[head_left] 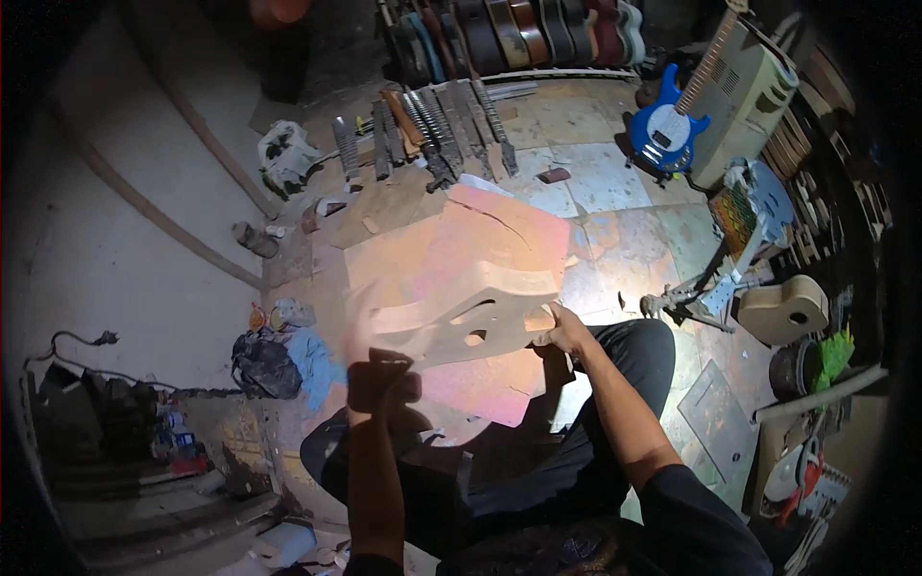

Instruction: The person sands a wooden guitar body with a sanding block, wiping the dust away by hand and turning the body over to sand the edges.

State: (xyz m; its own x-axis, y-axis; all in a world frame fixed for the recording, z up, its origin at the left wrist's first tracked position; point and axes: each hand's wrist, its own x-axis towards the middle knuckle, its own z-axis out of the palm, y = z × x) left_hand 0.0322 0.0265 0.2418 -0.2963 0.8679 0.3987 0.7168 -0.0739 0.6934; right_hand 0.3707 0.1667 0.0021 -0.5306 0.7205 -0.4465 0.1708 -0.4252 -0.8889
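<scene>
An unfinished pale wooden electric guitar body [517,284], with dark cut-out slots, is held tilted above my lap. My right hand [560,331] grips its right end, fingers wrapped over the edge. At its left end my left hand [363,324] is smeared by motion, so its fingers cannot be read. A dark blocky shape [384,386] lies across my left wrist; I cannot make out what it is. Beneath the guitar body, orange-pink cardboard sheets [523,230] are spread over the floor.
Files and rasps [437,130] lie in a row beyond the cardboard. A blue electric guitar [665,134] leans at the far right, near an acoustic guitar body [783,309]. Several guitar bodies [519,34] line the back. A dark bag [267,363] sits by the left wall.
</scene>
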